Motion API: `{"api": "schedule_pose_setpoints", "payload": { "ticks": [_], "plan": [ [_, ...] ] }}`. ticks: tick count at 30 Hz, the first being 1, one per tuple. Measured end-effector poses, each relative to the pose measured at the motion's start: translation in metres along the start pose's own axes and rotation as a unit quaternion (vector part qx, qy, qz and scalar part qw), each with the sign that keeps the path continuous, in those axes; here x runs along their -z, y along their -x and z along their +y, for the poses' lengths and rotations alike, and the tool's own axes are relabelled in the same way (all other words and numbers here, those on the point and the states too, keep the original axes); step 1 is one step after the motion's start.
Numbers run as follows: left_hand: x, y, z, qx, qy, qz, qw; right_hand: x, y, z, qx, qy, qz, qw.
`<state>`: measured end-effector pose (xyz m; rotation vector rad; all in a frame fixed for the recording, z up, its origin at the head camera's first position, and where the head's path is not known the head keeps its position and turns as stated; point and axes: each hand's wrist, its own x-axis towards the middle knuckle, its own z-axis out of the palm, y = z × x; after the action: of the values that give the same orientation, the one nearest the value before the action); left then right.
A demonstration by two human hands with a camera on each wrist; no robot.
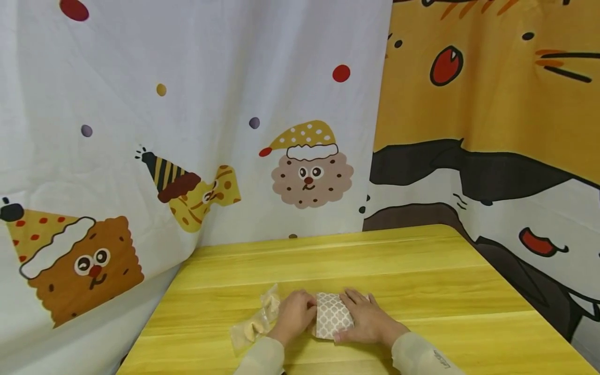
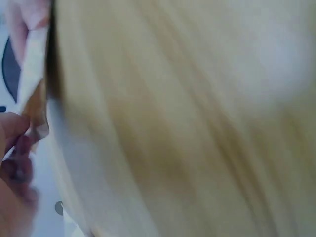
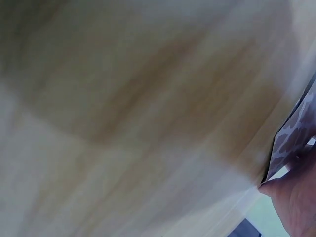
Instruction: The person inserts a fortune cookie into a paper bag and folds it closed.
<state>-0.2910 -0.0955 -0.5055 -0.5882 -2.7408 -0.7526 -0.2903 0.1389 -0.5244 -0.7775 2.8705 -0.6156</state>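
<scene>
A small flat box-like packet (image 1: 332,316), wrapped in beige paper with a white lattice pattern, is between the two hands on the table. At its left end my left hand (image 1: 295,314) pinches the edge; the left wrist view shows thumb and fingertips on a brown folded end (image 2: 35,111). My right hand (image 1: 367,319) holds the packet's right side, fingers over the far part and thumb at the near edge. In the right wrist view the thumb (image 3: 281,192) meets the patterned packet's corner. The right end is mostly covered by that hand.
Clear plastic sachets with pale yellow pieces (image 1: 254,329) lie left of the left hand, one partly beside the wrist. The yellow wood-grain table (image 1: 337,260) ends at a white cartoon-print curtain (image 1: 225,104) behind, with an orange print curtain (image 1: 492,109) at the right.
</scene>
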Motion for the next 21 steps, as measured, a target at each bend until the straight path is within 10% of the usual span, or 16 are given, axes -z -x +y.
{"api": "schedule_pose_setpoints", "payload": {
  "ticks": [8,14,21],
  "plan": [
    [0.001,-0.001,0.011,0.134,0.260,-0.029,0.9559,-0.001,-0.002,-0.001,0.001,-0.006,-0.003,1.0000],
    [0.003,0.000,0.016,0.192,0.422,-0.050,0.8847,0.001,-0.004,-0.005,-0.009,0.013,0.001,0.9999],
    [0.002,-0.002,0.019,0.215,0.497,-0.114,0.8329,0.006,-0.005,-0.006,-0.012,-0.016,0.011,0.9997]
  ]
}}
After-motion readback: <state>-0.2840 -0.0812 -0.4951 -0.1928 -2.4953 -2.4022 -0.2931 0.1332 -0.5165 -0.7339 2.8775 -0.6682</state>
